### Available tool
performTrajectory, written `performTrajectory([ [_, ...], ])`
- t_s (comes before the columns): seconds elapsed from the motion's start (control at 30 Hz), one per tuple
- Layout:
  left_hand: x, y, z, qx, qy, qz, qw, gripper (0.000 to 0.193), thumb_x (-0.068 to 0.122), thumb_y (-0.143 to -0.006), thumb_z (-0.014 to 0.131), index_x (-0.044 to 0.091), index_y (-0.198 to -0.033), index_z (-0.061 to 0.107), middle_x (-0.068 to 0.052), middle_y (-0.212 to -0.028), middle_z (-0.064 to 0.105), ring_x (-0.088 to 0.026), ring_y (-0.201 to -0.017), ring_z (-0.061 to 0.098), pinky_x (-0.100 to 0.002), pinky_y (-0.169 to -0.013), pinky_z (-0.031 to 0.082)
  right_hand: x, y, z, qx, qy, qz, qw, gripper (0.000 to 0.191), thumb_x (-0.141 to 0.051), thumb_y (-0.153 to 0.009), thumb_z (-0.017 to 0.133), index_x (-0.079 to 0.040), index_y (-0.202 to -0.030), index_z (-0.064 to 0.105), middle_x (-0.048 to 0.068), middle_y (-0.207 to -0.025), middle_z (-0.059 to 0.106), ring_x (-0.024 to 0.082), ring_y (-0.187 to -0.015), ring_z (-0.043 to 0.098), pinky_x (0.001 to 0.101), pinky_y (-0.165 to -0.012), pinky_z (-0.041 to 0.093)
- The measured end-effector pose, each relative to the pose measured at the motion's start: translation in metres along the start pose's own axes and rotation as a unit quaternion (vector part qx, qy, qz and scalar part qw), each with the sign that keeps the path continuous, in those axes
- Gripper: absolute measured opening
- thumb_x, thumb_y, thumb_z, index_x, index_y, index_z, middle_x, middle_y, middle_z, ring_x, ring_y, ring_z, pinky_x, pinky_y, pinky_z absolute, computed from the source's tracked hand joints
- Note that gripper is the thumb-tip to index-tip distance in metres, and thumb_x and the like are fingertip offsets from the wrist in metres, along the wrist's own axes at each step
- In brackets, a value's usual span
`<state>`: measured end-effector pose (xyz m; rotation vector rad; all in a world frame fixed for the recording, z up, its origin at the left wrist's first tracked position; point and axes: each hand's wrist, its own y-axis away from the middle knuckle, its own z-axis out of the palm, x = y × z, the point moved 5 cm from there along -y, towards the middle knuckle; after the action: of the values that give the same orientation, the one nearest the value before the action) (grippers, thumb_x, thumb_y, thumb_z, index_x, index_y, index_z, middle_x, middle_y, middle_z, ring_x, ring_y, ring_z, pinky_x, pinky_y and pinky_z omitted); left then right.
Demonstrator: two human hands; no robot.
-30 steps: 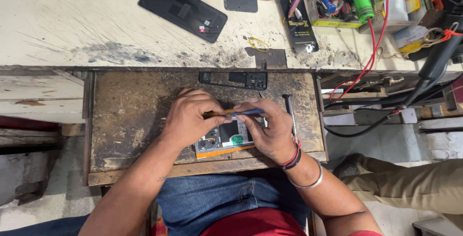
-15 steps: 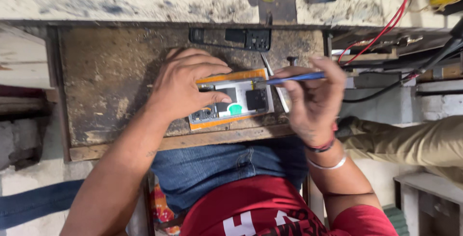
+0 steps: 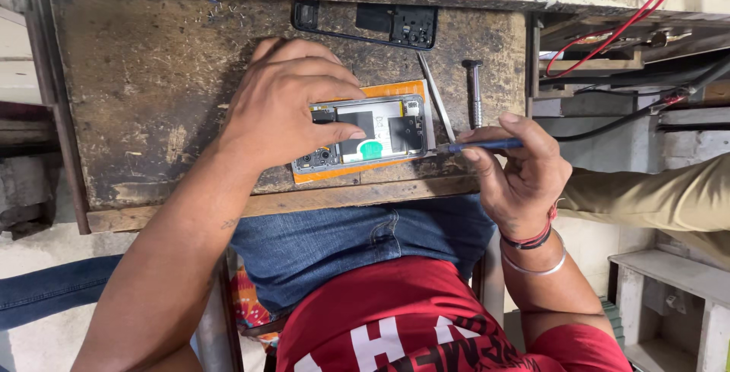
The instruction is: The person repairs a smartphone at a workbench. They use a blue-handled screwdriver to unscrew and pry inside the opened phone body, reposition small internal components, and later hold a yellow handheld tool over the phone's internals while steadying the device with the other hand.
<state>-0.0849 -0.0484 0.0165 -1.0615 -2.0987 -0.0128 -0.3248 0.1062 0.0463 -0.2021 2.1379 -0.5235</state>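
The worn, dark wooden work board [image 3: 152, 113], scratched and stained, spanned the person's lap, its pale front edge lying over blue denim. The left hand [image 3: 285, 110] lay palm-down near the middle of the board, fingers spread, holding down the left part of the opened smartphone with its back cover removed [image 3: 376, 132]; the thumb crossed the phone's lower half. The phone lay flat on an orange rectangular mat [image 3: 357, 170] close to the front edge of the board, long side parallel to that edge, with a black component, a pale battery and a green sticker exposed. At the rear edge of the board lay a black plastic phone frame piece [image 3: 380, 26]. Just right of the phone, a thin pair of metal tweezers [image 3: 435, 94] and a dark metal-shafted tool [image 3: 474, 91] lay near the right edge. The right hand [image 3: 517, 174], beyond the front right corner of the board, pinched a slim blue-handled screwdriver [image 3: 487, 145] between thumb and fingers, its tip at the phone's right end.
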Motion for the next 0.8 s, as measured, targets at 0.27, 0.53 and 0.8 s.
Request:
performTrajectory([
  [0.27,0.002,0.000,-0.004,0.005,0.003,0.009,1.000,0.044,0.042,-0.067,0.094,0.019,-0.103,0.083,0.003,-0.111,0.078,-0.018,-0.117,0.063,-0.041,-0.101,0.038,-0.001,-0.003,0.006,-0.012,0.008,0.000,1.000,0.055,0.010,-0.101,0.074,-0.006,-0.144,0.043,0.019,-0.103,0.073,0.022,-0.095,0.076,0.0281,-0.083,0.062],
  [0.53,0.006,0.000,-0.007,0.006,0.011,0.011,1.000,0.042,0.039,-0.066,0.094,0.019,-0.102,0.083,0.003,-0.110,0.078,-0.018,-0.115,0.063,-0.041,-0.100,0.039,-0.015,-0.013,0.006,-0.153,0.029,-0.093,0.983,0.045,0.014,-0.095,0.066,-0.014,-0.129,0.058,0.012,-0.104,0.075,0.029,-0.106,0.079,0.0303,-0.087,0.065],
  [0.8,0.005,0.000,-0.008,-0.001,0.013,0.015,1.000,0.041,0.039,-0.067,0.093,0.019,-0.102,0.083,0.003,-0.109,0.078,-0.018,-0.115,0.063,-0.041,-0.104,0.038,-0.022,-0.028,0.009,-0.079,0.087,-0.062,0.991,0.047,-0.002,-0.088,0.084,-0.010,-0.127,0.059,0.016,-0.105,0.075,0.027,-0.096,0.078,0.0318,-0.082,0.061],
])
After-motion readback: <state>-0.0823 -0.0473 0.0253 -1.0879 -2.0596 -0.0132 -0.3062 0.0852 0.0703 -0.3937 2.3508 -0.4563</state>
